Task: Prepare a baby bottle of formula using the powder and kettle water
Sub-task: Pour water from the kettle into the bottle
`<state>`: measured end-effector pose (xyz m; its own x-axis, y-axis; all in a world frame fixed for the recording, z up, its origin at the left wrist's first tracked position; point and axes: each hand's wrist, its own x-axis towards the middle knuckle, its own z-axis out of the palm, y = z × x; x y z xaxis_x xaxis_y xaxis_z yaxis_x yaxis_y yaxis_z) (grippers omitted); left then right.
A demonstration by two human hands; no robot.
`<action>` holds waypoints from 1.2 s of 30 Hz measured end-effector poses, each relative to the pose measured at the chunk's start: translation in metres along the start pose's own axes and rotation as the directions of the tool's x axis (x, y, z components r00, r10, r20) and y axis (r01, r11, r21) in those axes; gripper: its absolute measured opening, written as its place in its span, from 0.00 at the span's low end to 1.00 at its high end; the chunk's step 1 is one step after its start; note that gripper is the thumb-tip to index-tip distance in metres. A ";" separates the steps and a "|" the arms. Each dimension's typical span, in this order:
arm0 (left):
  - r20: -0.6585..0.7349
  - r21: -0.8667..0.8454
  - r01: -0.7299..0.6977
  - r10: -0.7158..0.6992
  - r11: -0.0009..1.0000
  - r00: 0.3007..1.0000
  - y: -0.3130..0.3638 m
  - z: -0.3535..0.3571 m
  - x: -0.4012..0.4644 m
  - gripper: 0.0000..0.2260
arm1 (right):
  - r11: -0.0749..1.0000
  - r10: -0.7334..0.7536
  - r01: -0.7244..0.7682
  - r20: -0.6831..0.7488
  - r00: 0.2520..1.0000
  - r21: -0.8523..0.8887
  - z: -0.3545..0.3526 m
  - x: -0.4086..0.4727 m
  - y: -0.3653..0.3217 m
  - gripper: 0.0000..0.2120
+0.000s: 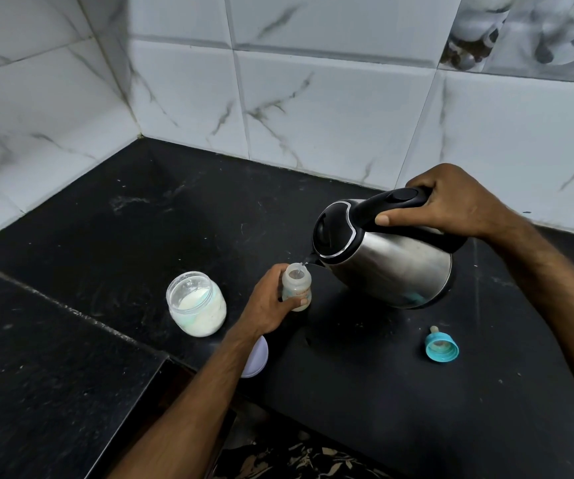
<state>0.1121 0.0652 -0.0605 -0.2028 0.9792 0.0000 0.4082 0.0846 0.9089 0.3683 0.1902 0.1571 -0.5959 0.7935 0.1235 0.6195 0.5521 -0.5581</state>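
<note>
Now left grip [271,302] around bottle [297,286], right grip [451,202] clamped on tilted kettle [392,261] handle above

Black counter, white tiles, and a shiny kettle

The counter [140,219] is black with little pale specks. The wall tiles [313,108] are white with grey streaks like marble, and far right some tiles [537,32] have grey pictures. The kettle [392,267] is shiny silver with a black lid and handle. The baby bottle [297,283] is see-through and pale. The jar [197,304] on the left is clear with white powder. The teat ring [442,347] near right is bright blue. A white lid [256,357] lies near.
</note>
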 end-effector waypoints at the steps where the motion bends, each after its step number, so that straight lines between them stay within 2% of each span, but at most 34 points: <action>1: 0.000 0.004 0.003 -0.003 1.000 1.000 0.000 0.000 0.000 0.26 | 1.000 0.000 0.000 -0.001 1.000 0.000 0.000 0.000 0.000 0.32; 18: 0.002 0.009 0.009 -0.009 1.000 1.000 0.000 -0.001 0.000 0.26 | 1.000 -0.006 0.006 0.001 1.000 0.002 -0.001 -0.001 0.002 0.36; 22: 0.005 0.008 0.002 -0.003 1.000 1.000 0.000 -0.001 0.000 0.25 | 1.000 -0.001 0.001 0.005 1.000 0.011 -0.001 -0.001 0.000 0.32; 27: -0.007 0.006 -0.022 0.022 1.000 1.000 -0.001 0.000 0.000 0.25 | 1.000 -0.007 0.007 -0.004 1.000 0.001 0.000 0.000 0.003 0.37; 33: -0.017 0.003 -0.019 0.019 1.000 1.000 -0.002 0.001 0.001 0.25 | 1.000 -0.001 0.001 0.009 1.000 0.004 0.000 0.000 0.001 0.34; 36: -0.019 0.004 -0.018 0.018 1.000 1.000 -0.002 0.001 0.001 0.25 | 1.000 0.000 0.000 0.010 1.000 0.000 0.000 0.001 0.002 0.36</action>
<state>0.1122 0.0661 -0.0632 -0.2118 0.9770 0.0243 0.4151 0.0674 0.9073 0.3687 0.1919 0.1564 -0.6008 0.7911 0.1150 0.6195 0.5517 -0.5584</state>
